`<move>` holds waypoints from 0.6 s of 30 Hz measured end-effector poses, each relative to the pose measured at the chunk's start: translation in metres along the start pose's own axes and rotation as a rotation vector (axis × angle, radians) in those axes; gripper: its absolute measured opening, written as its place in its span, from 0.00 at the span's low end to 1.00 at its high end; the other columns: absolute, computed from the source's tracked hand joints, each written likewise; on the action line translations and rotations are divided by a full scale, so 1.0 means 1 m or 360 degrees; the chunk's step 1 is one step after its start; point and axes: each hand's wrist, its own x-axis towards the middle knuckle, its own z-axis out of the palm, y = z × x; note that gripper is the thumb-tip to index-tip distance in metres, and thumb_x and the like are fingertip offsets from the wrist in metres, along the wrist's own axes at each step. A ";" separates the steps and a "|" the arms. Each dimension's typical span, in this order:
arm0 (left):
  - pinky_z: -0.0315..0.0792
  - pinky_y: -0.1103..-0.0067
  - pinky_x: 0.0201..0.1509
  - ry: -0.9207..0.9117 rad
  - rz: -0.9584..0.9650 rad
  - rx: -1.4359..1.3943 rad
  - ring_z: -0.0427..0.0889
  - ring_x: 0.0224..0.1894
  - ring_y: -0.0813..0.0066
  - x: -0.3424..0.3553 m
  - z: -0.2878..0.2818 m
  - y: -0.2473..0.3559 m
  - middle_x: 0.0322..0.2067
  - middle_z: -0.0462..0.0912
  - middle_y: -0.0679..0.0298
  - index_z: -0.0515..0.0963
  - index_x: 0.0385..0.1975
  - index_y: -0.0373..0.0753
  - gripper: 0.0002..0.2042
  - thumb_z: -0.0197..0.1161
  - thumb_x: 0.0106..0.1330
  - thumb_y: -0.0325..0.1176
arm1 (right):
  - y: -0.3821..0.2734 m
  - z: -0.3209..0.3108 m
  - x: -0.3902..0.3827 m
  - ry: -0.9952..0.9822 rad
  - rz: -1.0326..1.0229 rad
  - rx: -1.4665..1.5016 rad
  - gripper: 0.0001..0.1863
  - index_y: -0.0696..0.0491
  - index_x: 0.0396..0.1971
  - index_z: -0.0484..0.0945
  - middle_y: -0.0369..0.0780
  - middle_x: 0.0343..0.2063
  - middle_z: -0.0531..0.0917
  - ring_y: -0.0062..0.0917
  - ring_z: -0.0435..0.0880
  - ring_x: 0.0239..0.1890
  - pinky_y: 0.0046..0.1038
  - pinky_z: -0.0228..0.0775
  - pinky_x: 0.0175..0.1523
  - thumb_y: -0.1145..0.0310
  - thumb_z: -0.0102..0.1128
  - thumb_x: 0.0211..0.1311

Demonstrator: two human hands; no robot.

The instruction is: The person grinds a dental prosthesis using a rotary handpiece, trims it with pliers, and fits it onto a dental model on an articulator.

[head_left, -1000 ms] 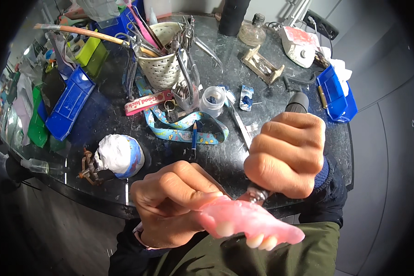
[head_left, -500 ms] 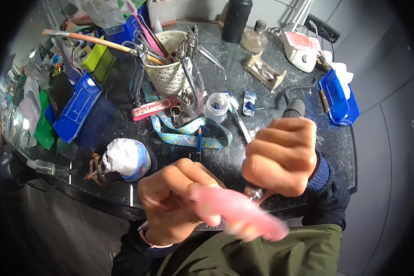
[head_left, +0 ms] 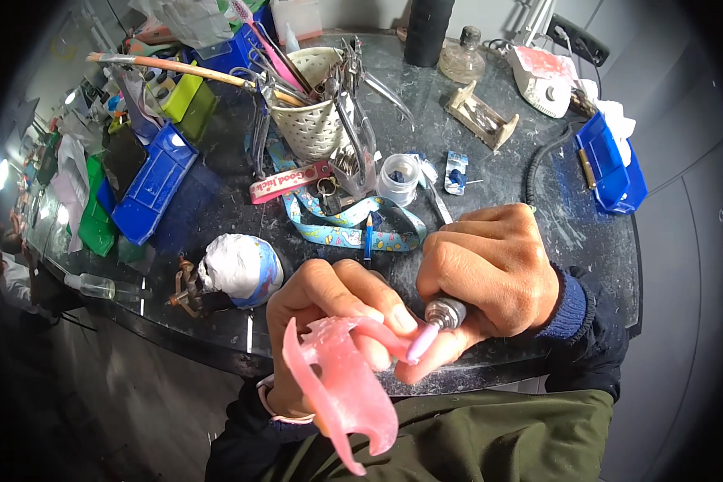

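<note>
My left hand (head_left: 325, 299) pinches a pink acrylic denture base (head_left: 344, 390), a thin curved plate with arched edges, tilted in front of the bench edge. Closed around a rotary handpiece (head_left: 447, 312) is my right hand (head_left: 494, 261); only the metal nose shows below the fingers. A pale pink, tapered grinding bit (head_left: 422, 343) sticks out of it and appears to meet the narrow arm of the denture base. My right fingertips lie close beneath that arm. Whether the bit is spinning cannot be made out.
A white basket (head_left: 309, 128) of pliers and brushes stands mid-bench. Before it lie a patterned lanyard (head_left: 345, 234), keys and a small clear cup (head_left: 398, 178). A plaster lump (head_left: 237, 269) sits left; blue trays (head_left: 154, 186) and the control box (head_left: 542, 84) flank the bench.
The denture base has been turned, so its open, arched side now shows toward the lower left. My right hand has tipped the handpiece, bringing its bit to the plate's arm.
</note>
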 end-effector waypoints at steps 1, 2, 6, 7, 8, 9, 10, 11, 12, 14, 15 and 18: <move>0.77 0.76 0.35 -0.0001 -0.0005 0.0007 0.80 0.31 0.69 0.000 0.001 0.000 0.33 0.76 0.52 0.67 0.33 0.35 0.13 0.66 0.53 0.25 | 0.000 0.000 0.000 0.0004 -0.0033 -0.0028 0.25 0.51 0.16 0.65 0.33 0.11 0.64 0.23 0.69 0.11 0.25 0.59 0.15 0.45 0.63 0.42; 0.77 0.76 0.35 0.0006 -0.0029 -0.0049 0.80 0.32 0.69 -0.001 0.003 -0.001 0.34 0.75 0.51 0.67 0.33 0.35 0.13 0.66 0.53 0.25 | 0.001 -0.001 0.000 0.0012 -0.0031 -0.0026 0.25 0.51 0.16 0.65 0.33 0.11 0.64 0.23 0.69 0.11 0.25 0.59 0.15 0.45 0.63 0.42; 0.77 0.76 0.37 -0.0021 0.0037 -0.0108 0.79 0.33 0.69 0.000 0.002 -0.007 0.34 0.75 0.51 0.67 0.34 0.35 0.13 0.65 0.54 0.26 | 0.003 -0.001 0.001 0.0106 -0.0252 -0.0315 0.24 0.50 0.15 0.64 0.32 0.11 0.63 0.19 0.67 0.11 0.22 0.57 0.14 0.45 0.61 0.44; 0.77 0.76 0.37 -0.0022 0.0032 -0.0107 0.79 0.33 0.69 -0.001 0.002 -0.006 0.34 0.75 0.51 0.67 0.34 0.35 0.13 0.65 0.54 0.26 | 0.003 -0.001 0.001 0.0103 -0.0209 -0.0257 0.24 0.50 0.14 0.64 0.32 0.11 0.63 0.21 0.67 0.10 0.22 0.55 0.14 0.45 0.63 0.38; 0.78 0.76 0.37 0.0024 0.0049 -0.0070 0.79 0.33 0.70 -0.001 0.003 -0.006 0.34 0.75 0.51 0.67 0.34 0.34 0.13 0.65 0.54 0.27 | 0.002 -0.001 0.002 0.0100 -0.0168 -0.0198 0.25 0.51 0.14 0.65 0.32 0.11 0.64 0.22 0.66 0.10 0.23 0.52 0.14 0.45 0.64 0.32; 0.78 0.75 0.37 0.0067 0.0062 -0.0036 0.79 0.33 0.70 -0.002 0.003 -0.006 0.33 0.75 0.52 0.67 0.34 0.34 0.13 0.65 0.54 0.27 | 0.002 -0.001 0.003 0.0098 -0.0131 -0.0230 0.25 0.51 0.14 0.65 0.32 0.11 0.63 0.22 0.66 0.10 0.23 0.52 0.14 0.45 0.64 0.32; 0.78 0.75 0.37 0.0064 0.0055 -0.0037 0.79 0.33 0.70 -0.002 0.004 -0.006 0.33 0.75 0.52 0.67 0.34 0.34 0.13 0.65 0.54 0.27 | 0.001 0.000 0.002 0.0102 -0.0124 -0.0233 0.25 0.51 0.14 0.65 0.32 0.11 0.63 0.22 0.66 0.10 0.23 0.52 0.14 0.45 0.64 0.32; 0.78 0.75 0.37 0.0103 0.0052 -0.0024 0.78 0.32 0.70 -0.003 0.005 -0.006 0.33 0.75 0.52 0.67 0.34 0.34 0.13 0.65 0.55 0.27 | 0.001 0.001 0.001 0.0127 -0.0114 -0.0236 0.24 0.51 0.14 0.65 0.32 0.11 0.63 0.22 0.66 0.10 0.23 0.51 0.14 0.47 0.64 0.32; 0.78 0.75 0.36 0.0145 0.0053 -0.0007 0.78 0.32 0.70 -0.003 0.006 -0.006 0.33 0.75 0.53 0.66 0.33 0.34 0.13 0.65 0.55 0.27 | 0.002 0.002 0.000 0.0151 -0.0108 -0.0235 0.23 0.51 0.13 0.64 0.32 0.11 0.63 0.22 0.65 0.09 0.23 0.51 0.14 0.49 0.64 0.31; 0.78 0.76 0.36 0.0108 0.0048 0.0173 0.78 0.32 0.71 -0.003 0.007 -0.002 0.32 0.74 0.54 0.66 0.33 0.34 0.16 0.67 0.54 0.33 | 0.001 -0.003 0.001 0.0123 -0.0194 -0.0315 0.21 0.51 0.13 0.64 0.32 0.11 0.63 0.21 0.65 0.09 0.23 0.51 0.14 0.51 0.63 0.31; 0.72 0.79 0.34 0.0078 -0.0062 0.0219 0.73 0.31 0.74 -0.001 0.010 0.002 0.30 0.72 0.61 0.65 0.31 0.39 0.15 0.67 0.54 0.35 | 0.002 -0.004 0.001 0.0091 -0.0284 -0.0393 0.19 0.51 0.13 0.64 0.32 0.11 0.63 0.21 0.65 0.09 0.23 0.50 0.14 0.54 0.62 0.30; 0.66 0.82 0.32 0.0028 -0.0133 0.0288 0.68 0.29 0.78 0.002 0.011 0.001 0.28 0.70 0.68 0.65 0.28 0.44 0.15 0.67 0.54 0.37 | 0.005 -0.002 -0.001 0.0159 -0.0314 -0.0435 0.17 0.51 0.13 0.64 0.32 0.11 0.63 0.21 0.65 0.09 0.23 0.50 0.14 0.57 0.60 0.28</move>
